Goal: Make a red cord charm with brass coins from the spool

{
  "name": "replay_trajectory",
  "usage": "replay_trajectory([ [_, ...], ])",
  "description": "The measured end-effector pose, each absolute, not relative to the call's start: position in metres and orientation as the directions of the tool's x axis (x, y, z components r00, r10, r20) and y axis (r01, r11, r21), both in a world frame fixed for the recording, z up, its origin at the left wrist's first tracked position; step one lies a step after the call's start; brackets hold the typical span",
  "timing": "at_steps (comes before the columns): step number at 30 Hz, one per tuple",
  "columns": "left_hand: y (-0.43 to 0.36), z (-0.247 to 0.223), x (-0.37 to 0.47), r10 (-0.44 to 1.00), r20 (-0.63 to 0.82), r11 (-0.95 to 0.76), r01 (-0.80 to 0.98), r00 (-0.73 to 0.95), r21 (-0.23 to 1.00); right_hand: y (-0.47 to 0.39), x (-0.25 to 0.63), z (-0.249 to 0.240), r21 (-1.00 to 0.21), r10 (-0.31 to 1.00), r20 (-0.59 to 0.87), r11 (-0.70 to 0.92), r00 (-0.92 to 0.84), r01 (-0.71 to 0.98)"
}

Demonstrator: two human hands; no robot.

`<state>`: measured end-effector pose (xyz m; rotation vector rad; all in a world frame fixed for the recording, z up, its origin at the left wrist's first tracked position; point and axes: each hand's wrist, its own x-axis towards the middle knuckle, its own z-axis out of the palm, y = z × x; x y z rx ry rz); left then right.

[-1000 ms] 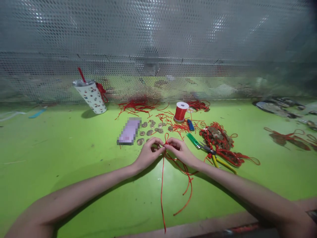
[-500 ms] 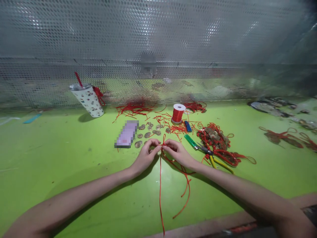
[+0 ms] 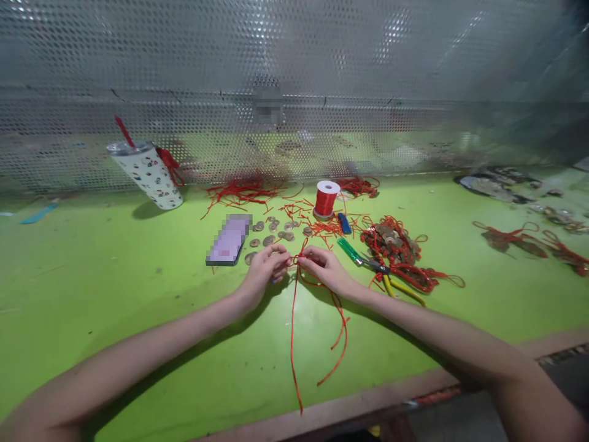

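Observation:
Both hands meet over the middle of the green table. My right hand point(image 3: 321, 265) pinches a knotted, looped part of a red cord point(image 3: 292, 331) between thumb and fingers. Close beside it, my left hand point(image 3: 269, 270) has its thumb and fingertips pressed together at the left side of the small loops, on the cord. Long ends of the cord hang toward the table's front edge. Just behind the hands lie several round coins point(image 3: 269, 240). A pile of coins tied with red cord point(image 3: 393, 240) sits to the right.
A phone point(image 3: 229, 240) and a patterned tumbler point(image 3: 154, 178) stand left. Behind are a red cord spool point(image 3: 326, 201) and cord scraps point(image 3: 243, 193). Pliers point(image 3: 381, 269), a green lighter point(image 3: 350, 252) and a blue item point(image 3: 343, 223) lie right. A perforated sheet point(image 3: 184, 123) spans the back.
My left hand has shifted slightly away from my right hand, and its fingers have changed position at the knot. The whole view has shifted a little.

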<state>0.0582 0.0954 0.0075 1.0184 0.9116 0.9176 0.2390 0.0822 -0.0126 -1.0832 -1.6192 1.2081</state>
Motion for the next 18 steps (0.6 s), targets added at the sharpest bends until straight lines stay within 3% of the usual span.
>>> replay_trajectory([
  [2,0.098,0.012,0.051,0.875,-0.272,0.354,-0.145,0.400,0.924,0.083,0.240,-0.012,-0.967,0.945,0.118,0.180,-0.304,0.182],
  [5,0.099,0.015,0.035,0.847,-0.323,0.339,0.040,0.422,0.940,0.084,0.240,-0.011,-0.955,0.939,0.083,0.171,-0.335,0.243],
  [8,0.096,0.017,0.016,0.852,-0.319,0.214,0.280,0.415,0.936,0.084,0.239,-0.009,-0.952,0.934,0.042,0.145,-0.355,0.269],
  [11,0.089,0.028,-0.001,0.887,-0.172,-0.048,0.457,0.429,0.888,0.085,0.239,-0.009,-0.950,0.927,0.014,0.130,-0.376,0.284],
  [14,0.079,0.042,-0.014,0.884,-0.107,-0.231,0.625,0.455,0.746,0.087,0.240,-0.009,-0.951,0.927,0.003,0.118,-0.374,0.285],
  [18,0.064,0.055,-0.028,0.911,-0.014,-0.372,0.837,0.412,0.401,0.090,0.241,-0.009,-0.951,0.923,-0.020,0.101,-0.383,0.292],
])
